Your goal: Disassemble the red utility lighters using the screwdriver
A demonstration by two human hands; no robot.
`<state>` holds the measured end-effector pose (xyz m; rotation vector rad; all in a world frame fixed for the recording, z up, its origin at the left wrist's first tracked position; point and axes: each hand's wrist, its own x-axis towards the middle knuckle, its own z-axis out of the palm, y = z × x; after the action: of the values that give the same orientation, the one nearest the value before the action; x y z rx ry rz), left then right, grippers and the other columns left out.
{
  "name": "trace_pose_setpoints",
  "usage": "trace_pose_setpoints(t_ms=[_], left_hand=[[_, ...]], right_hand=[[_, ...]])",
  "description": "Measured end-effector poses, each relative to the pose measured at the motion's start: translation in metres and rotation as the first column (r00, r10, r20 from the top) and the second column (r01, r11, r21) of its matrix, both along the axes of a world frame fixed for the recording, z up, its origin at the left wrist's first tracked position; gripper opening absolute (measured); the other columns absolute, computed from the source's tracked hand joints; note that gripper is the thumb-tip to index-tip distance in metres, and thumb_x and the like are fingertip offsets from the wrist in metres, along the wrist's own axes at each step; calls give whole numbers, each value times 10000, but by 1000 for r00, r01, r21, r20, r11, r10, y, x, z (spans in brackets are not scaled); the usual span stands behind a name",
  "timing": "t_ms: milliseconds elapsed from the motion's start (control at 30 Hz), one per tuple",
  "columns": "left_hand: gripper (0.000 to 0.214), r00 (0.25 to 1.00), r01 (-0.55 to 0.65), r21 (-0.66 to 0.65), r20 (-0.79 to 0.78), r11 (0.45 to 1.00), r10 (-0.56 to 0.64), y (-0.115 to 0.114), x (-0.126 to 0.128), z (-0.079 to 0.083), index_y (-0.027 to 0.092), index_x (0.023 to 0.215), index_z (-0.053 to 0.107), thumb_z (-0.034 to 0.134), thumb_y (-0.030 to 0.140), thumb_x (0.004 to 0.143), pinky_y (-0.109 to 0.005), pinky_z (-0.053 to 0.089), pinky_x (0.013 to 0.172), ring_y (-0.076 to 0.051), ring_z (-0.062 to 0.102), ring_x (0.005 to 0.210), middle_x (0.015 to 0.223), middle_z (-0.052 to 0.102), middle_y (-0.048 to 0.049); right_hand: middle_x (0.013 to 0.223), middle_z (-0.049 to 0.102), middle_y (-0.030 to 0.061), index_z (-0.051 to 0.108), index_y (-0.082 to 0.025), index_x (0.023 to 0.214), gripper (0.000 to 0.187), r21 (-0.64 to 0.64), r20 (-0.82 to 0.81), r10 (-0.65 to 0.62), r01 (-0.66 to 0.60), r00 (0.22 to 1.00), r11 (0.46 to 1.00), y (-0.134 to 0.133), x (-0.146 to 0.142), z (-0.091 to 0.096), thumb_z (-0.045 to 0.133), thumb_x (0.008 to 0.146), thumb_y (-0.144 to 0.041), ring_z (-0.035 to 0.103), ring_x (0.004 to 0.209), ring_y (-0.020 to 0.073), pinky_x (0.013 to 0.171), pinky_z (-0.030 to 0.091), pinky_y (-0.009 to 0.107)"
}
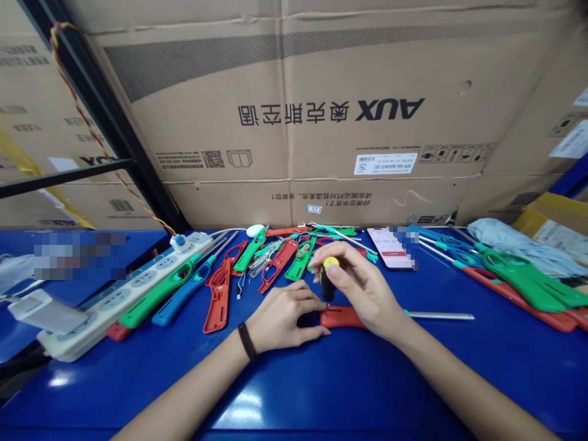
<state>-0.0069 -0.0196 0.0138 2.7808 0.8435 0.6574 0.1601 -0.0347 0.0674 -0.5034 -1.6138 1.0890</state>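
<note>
A large brown cardboard AUX carton [294,110] stands behind a blue desk [114,392] strewn with red, green and blue plastic lighter casings [218,294] beside a white power strip [124,294]. A person's left hand [282,315] clamps its grip on a red plastic casing [342,317] on the desk; the right hand [362,282] pinches a black-handled, yellow-capped screwdriver [327,278], tip down at the casing.

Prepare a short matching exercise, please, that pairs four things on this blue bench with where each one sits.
Things:
1. small black screwdriver
2. red plastic casing
3. white power strip
4. smartphone

Places:
A. screen-up, beyond the right hand
B. pinched in the right hand
C. at the far left of the bench
D. under the left hand

Pairs: 1-B, 2-D, 3-C, 4-A
</note>
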Motion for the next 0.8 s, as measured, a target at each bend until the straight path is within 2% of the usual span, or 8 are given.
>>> trace_pose_setpoints(t_ms=[133,200,300,433,500,567,667,800], left_hand=[[309,1000,-5,-34,4,999,5,0,0,0,209,1021,672,612,429,812,-317,500,799,-192,608,888,952,687,-34],[301,1000,-10,-49,6,999,10,0,0,-1,204,1004,677,618,426,808,-316,496,817,-195,602,896,961,687,-33],[300,1000,-18,-64,16,998,19,0,0,-1,201,984,681,626,430,798,-315,497,818,-199,600,895,960,689,-32],[281,999,-34,-59,14,998,35,0,0,-2,217,1004,678,632,393,790,-337,496,830,-214,609,912,967,688,-41],[277,1000,-27,-55,14,998,27,0,0,-2,219,1004,675,625,390,792,-335,503,804,-217,611,901,958,690,-38],[274,1000,-15,-50,24,999,16,0,0,-3,217,1001,672,617,390,797,-321,509,767,-210,609,879,939,692,-33],[261,998,-28,-30,49,999,29,-1,1,-4,218,984,672,637,374,779,-322,507,764,-207,604,863,906,691,-30],[243,996,-51,20,69,999,49,-2,2,-7,225,971,656,648,304,742,-333,520,752,-213,620,837,895,690,-28]], right_hand=[[815,486,-47,400,-250,865,183,-56,-160,-14,5,987,998,1,-3,-5,580,864,-284,452,548,66,519,388,216],[757,444,-46,427,-246,898,112,-102,-153,32,-48,988,994,4,-4,-4,463,926,-349,425,548,75,509,365,219],[748,448,-18,496,-224,969,229,-142,-59,83,-91,995,986,6,-5,-2,330,966,-382,463,654,113,615,400,256],[1005,511,12,463,-247,961,171,-54,-93,19,-24,995,998,2,-9,-6,585,858,-309,505,770,118,696,427,268],[931,517,-6,443,-257,930,158,-53,-101,-27,22,995,998,-1,-11,-11,576,867,-314,484,720,110,654,417,252],[866,482,-13,477,-260,978,125,-33,-67,-100,98,993,995,-5,-10,-15,525,898,-344,457,705,107,660,404,247],[919,489,22,512,-258,1100,317,-74,-2,-30,30,1000,997,-8,-8,-15,251,983,-396,471,762,124,738,412,282],[1114,495,35,493,-264,1024,116,-30,-63,-22,20,998,999,-8,-9,-11,493,918,-312,477,1024,150,901,377,309]])
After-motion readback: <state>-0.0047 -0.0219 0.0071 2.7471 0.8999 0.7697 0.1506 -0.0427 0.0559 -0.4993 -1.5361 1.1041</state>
